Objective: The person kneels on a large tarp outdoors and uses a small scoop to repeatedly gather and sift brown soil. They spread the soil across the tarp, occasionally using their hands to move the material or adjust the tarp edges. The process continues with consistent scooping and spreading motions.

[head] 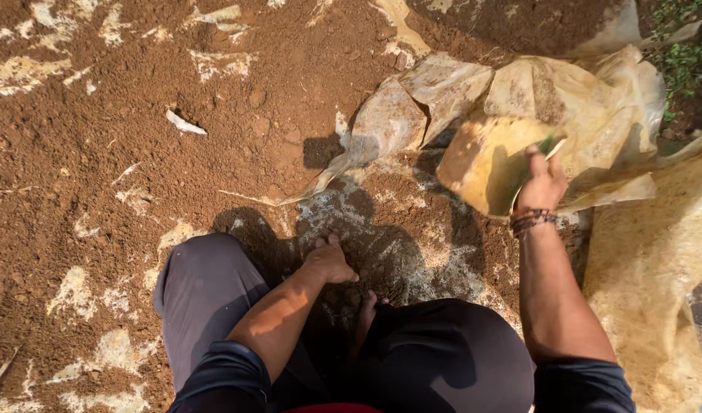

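Note:
I crouch over brown soil spread on a dirty pale plastic sheet. My left hand [329,260] rests low on the soil-dusted sheet [412,268] between my knees, fingers curled against the ground, with nothing visibly held. My right hand [541,183] is raised to the right and grips the edge of a crumpled, mud-stained sheet [489,160], lifting a flap of it off the ground. A beaded bracelet [533,221] circles my right wrist. My bare foot [366,310] shows between my dark trouser legs.
Loose brown soil [137,153] covers the left and top, with pale patches of sheet showing through. More crumpled sheeting [657,260] lies at the right. Green plants [684,53] grow at the top right corner. A small white scrap [185,123] lies on the soil.

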